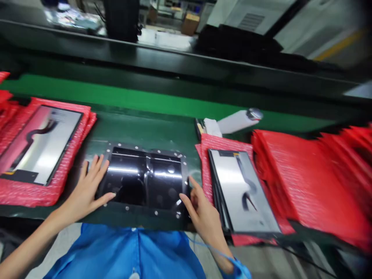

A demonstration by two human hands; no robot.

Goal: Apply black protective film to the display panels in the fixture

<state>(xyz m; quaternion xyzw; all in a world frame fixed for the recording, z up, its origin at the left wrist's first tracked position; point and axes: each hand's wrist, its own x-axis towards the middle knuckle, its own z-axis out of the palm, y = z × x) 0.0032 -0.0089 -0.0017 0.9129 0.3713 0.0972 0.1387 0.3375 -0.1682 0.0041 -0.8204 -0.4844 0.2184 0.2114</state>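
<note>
Head view: looking down on a glossy black panel (pixel 159 182), set on the green mat (pixel 145 128) between both hands. Steadied at left by the left hand (pixel 90 184), spread wide, gripping nothing; met at right by the right hand (pixel 202 207), half curled, perhaps lightly pinching, too blurred to tell. Laid atop red bubble sleeves (pixel 29 195), likely for cushioning: silver-backed screens (pixel 241 193).

Left grip (pixel 90 186) partly hides the black panel (pixel 162 184); rightmost pouches (pixel 353 162) blur.
</note>
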